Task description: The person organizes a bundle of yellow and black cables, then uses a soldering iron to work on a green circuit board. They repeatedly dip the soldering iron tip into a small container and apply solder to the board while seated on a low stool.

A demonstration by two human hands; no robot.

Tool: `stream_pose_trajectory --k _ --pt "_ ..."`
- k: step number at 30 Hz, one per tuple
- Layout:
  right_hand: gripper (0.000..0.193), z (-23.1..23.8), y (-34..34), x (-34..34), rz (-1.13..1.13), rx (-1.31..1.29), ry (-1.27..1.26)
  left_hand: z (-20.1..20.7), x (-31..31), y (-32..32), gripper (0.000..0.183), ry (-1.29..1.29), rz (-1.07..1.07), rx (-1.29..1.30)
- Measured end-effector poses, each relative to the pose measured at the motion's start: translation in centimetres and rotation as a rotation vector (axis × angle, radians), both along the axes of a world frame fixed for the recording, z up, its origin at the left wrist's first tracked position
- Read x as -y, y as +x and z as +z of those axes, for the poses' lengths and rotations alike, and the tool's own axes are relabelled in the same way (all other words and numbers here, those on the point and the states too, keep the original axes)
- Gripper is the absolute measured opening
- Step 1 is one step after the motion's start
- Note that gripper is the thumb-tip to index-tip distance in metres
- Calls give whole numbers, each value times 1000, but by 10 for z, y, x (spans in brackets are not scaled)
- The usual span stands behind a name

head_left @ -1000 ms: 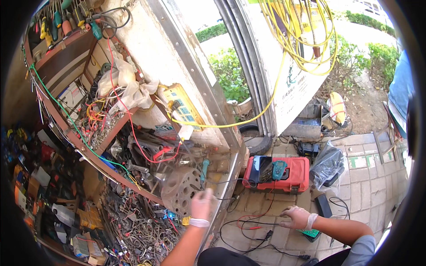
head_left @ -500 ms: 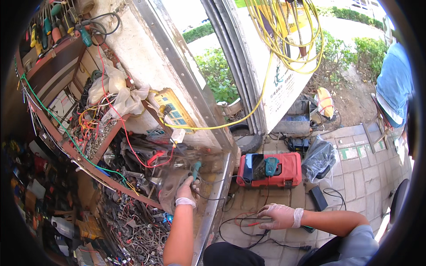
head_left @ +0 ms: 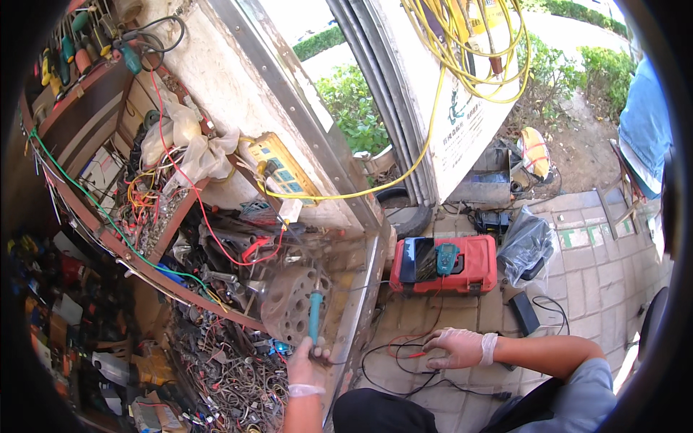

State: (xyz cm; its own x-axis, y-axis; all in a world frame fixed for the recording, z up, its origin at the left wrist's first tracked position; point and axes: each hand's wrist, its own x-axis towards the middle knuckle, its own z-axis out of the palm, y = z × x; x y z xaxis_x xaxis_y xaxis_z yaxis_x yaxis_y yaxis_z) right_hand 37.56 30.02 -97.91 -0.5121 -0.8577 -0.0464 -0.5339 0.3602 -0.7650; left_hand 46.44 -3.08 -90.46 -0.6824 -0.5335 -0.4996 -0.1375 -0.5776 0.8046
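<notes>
My left hand (head_left: 306, 366), in a thin whitish glove, has its fingers closed round the lower end of a teal-handled soldering iron (head_left: 315, 317). The iron points away from me, its tip end against a rusty metal piece full of round holes (head_left: 286, 302); whether it goes inside I cannot tell. My gloved right hand (head_left: 460, 348) hovers over the paving with curved fingers apart. Close to its fingertips lie a red test probe (head_left: 417, 354) and thin red and black leads (head_left: 379, 368). Beyond, a teal multimeter (head_left: 447, 258) rests on a red toolbox (head_left: 476, 265).
Tangled wires and scrap (head_left: 242, 386) fill the space left of my left hand. A metal door sill (head_left: 361, 307) runs between the hands. A yellow power strip (head_left: 278, 169) hangs on the wall. Right of the toolbox are a plastic-wrapped item (head_left: 525, 249) and a person in blue (head_left: 646, 119).
My left hand has drawn back toward me, and more of the iron's teal handle shows. The holed metal piece is seen more plainly. My right hand has hardly moved.
</notes>
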Motion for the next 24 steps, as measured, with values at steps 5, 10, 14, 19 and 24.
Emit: stream_pose_trajectory --k 5,10,14,19,24 --pt "57 14 -3 0 -1 39 -48 13 -41 62 18 160 115 -129" --pt "57 55 1 2 -161 25 -267 -21 -73 81 10 -1282 -264 -79" --pt "67 83 1 2 36 -575 -331 -42 -124 66 31 -708 -248 -278" --pt "74 89 0 -21 85 -710 -368 -18 -178 34 47 -604 -668 -474" --pt "76 84 -6 -51 69 -633 -406 -8 -188 9 47 -984 -902 -271"
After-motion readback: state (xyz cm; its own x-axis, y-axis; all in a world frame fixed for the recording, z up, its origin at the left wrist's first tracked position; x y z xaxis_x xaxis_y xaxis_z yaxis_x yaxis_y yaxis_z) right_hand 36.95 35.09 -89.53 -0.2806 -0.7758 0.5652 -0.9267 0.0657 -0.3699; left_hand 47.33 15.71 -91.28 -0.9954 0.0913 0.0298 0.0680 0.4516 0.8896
